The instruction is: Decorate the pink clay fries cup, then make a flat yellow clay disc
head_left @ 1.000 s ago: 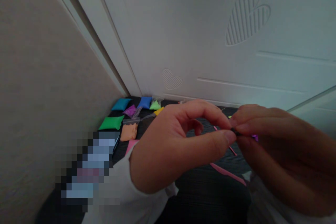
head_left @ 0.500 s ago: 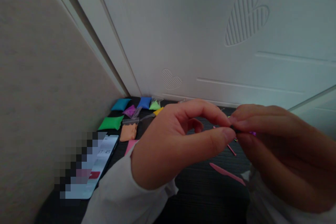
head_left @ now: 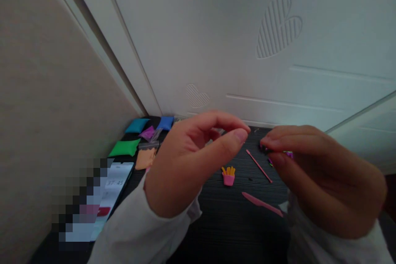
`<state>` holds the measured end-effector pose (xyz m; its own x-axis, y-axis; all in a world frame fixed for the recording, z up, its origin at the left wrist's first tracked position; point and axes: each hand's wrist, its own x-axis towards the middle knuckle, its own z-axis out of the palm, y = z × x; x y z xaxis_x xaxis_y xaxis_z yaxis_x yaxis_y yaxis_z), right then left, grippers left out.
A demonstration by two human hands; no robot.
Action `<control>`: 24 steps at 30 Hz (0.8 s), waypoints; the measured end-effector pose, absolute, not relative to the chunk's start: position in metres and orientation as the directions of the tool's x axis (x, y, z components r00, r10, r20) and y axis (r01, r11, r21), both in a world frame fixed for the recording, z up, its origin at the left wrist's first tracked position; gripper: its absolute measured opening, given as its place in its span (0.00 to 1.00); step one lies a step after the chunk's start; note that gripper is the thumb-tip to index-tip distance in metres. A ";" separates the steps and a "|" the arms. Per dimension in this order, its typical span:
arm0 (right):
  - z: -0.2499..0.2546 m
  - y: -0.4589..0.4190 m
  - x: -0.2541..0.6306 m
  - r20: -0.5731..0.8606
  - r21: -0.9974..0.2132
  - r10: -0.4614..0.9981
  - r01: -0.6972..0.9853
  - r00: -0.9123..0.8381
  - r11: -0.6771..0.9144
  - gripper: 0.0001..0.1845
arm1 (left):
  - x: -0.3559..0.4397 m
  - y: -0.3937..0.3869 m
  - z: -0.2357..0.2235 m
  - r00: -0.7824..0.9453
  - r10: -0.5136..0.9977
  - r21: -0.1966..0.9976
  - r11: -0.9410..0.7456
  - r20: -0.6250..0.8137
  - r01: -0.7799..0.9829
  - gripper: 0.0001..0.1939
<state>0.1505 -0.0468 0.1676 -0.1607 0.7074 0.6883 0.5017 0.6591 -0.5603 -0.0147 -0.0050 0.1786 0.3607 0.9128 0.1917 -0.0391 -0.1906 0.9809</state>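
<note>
My right hand (head_left: 321, 173) pinches a small black piece of modelling clay (head_left: 265, 148) between its thumb and fingers. To its left, my left hand (head_left: 192, 161) hovers apart from it, thumb and forefinger tips pressed together; whatever may be between them is hidden or too small to name. Below the hands, a pink clay carton with yellow fries (head_left: 229, 177) lies on the black table (head_left: 235, 231). Beside it rest a thin pink modelling stick (head_left: 259, 166) and a pink plastic knife (head_left: 262, 203). A tiny dark bit (head_left: 250, 179) is near the carton.
Packets of coloured clay lie at the back left, among them a green packet (head_left: 125, 147), a blue packet (head_left: 166, 123) and a peach packet (head_left: 145, 158). A phone (head_left: 116, 194) lies at the left. A white panel (head_left: 198, 41) with heart reliefs stands behind the table.
My hands have moved apart, the left drawing away leftward from the black clay, which stays in my right fingers. The clay fries and more of the pink stick have come into view.
</note>
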 end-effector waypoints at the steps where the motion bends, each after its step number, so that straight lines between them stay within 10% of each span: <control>1: 0.164 -0.047 0.152 0.679 -0.568 0.719 0.513 -0.150 0.644 0.16 | -0.015 -0.004 0.177 0.329 0.919 0.971 -0.238 0.218 0.019 0.06; 6: 0.127 -0.045 0.167 0.532 -0.558 0.816 0.631 -0.227 0.539 0.10 | -0.014 0.004 0.132 0.313 0.883 0.778 -0.459 0.349 0.430 0.11; 12: 0.060 -0.047 0.187 0.389 -0.626 0.899 0.658 -0.200 0.417 0.08 | -0.009 -0.015 0.042 0.388 0.912 0.592 -0.388 0.135 0.706 0.19; 24: 0.042 -0.051 0.192 0.420 -0.611 0.898 0.690 -0.133 0.388 0.08 | 0.022 -0.034 0.010 0.325 0.936 0.574 -0.342 0.137 0.744 0.26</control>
